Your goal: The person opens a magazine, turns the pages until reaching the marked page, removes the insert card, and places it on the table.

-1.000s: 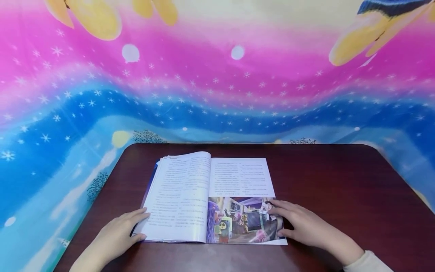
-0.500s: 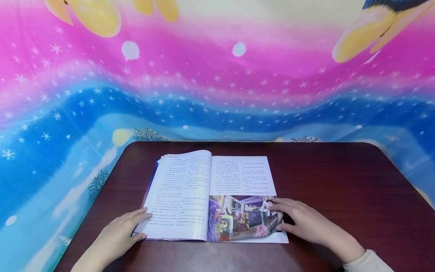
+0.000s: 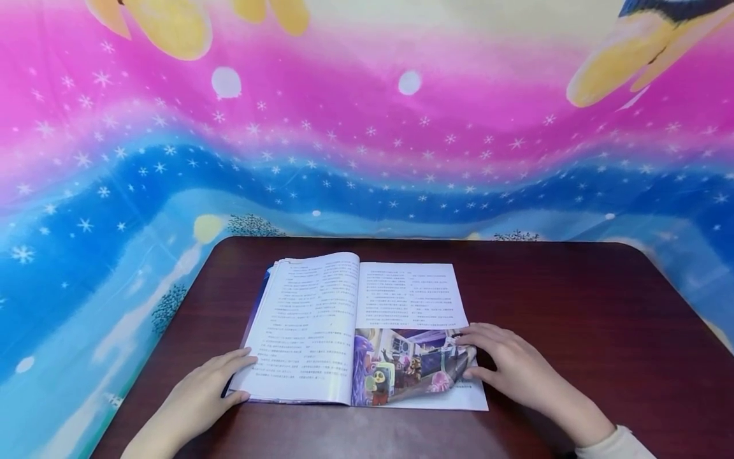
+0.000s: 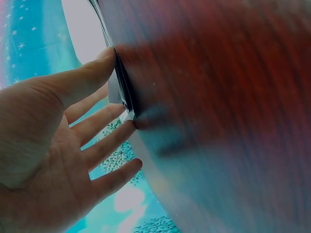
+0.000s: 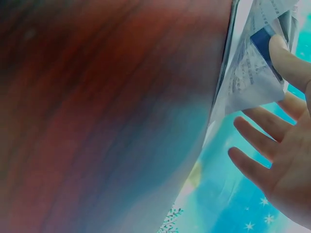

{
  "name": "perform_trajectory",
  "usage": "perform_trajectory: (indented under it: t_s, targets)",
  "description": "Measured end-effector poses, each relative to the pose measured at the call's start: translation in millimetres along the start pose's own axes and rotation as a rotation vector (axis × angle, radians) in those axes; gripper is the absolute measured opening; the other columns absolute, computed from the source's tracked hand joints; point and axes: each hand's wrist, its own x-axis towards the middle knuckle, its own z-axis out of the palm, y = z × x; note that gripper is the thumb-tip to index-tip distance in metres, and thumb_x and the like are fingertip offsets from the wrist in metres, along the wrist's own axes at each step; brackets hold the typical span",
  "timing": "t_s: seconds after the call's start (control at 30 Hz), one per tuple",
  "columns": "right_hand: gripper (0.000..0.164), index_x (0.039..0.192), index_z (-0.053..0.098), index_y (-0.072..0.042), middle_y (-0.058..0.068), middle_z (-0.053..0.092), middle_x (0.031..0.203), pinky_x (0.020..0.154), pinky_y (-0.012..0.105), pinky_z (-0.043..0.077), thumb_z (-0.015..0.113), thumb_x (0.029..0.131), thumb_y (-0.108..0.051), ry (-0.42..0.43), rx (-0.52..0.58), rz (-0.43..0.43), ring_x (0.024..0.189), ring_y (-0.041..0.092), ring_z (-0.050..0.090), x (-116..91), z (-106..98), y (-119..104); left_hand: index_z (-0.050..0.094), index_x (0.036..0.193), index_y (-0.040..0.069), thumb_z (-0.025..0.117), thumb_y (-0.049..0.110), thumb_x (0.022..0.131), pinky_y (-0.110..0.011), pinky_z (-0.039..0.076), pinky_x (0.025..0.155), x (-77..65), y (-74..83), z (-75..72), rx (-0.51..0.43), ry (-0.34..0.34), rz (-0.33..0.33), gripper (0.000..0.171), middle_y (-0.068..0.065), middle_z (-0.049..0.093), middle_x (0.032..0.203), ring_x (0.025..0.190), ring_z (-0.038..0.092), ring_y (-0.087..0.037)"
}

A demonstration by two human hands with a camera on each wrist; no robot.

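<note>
An open magazine [image 3: 410,296] lies on the dark wooden table, with text on both pages and a colour picture at the lower right. My left hand [image 3: 197,392] rests at its lower left edge, fingertips on the page and thumb near the bottom corner. The left wrist view shows this hand's [image 4: 58,131] fingers spread and fairly straight along the edge. My right hand [image 3: 518,366] pinches the lower right part of the illustrated page [image 3: 401,366] between thumb and forefinger. That page's corner curls up, showing printed text beneath. In the right wrist view, the lifted page [image 5: 252,87] bends by the thumb.
The reddish-brown table [image 3: 573,306] extends around the magazine, with rounded far corners. Behind and beside it hangs a pink and blue cloth [image 3: 367,146] with snowflakes and white dots.
My right hand has lifted and curled the right page's lower corner, uncovering more of the sheet beneath. My left hand has stayed in place at the left edge.
</note>
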Motion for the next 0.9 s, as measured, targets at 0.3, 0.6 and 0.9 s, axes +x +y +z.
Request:
perform_trajectory:
  t_s: [0.3,0.6,0.9]
  targets:
    - [0.05,0.118,0.07,-0.016,0.007,0.064,0.127,0.1,0.058,0.042,0.089,0.072,-0.027,0.122,-0.008,0.012,0.127,0.033,0.052,6,-1,-9,0.064,0.129,0.007,0.083,0.024,0.08,-0.058,0.044,0.098,0.9,4.3,-1.4,-0.002,-0.017,-0.013,0.055,-0.015,0.057,0.138,0.126,0.053,-0.038]
    - [0.049,0.112,0.071,-0.016,0.006,0.064,0.125,0.095,0.057,0.045,0.091,0.068,-0.024,0.226,-0.004,-0.025,0.123,0.03,0.054,13,-6,-15,0.064,0.128,0.006,0.084,0.027,0.078,-0.059,0.045,0.095,2.3,8.4,-3.7,0.045,0.017,0.002,0.058,-0.019,0.05,0.144,0.127,0.051,-0.04]
    - [0.046,0.107,0.07,-0.018,0.003,0.064,0.124,0.096,0.053,0.044,0.093,0.066,-0.02,0.278,0.014,-0.028,0.121,0.027,0.054,20,-12,-24,0.066,0.128,0.018,0.082,0.029,0.082,-0.052,0.05,0.094,13.2,50.1,-12.8,-0.033,0.217,0.165,0.05,-0.003,0.05,0.147,0.128,0.053,-0.029]
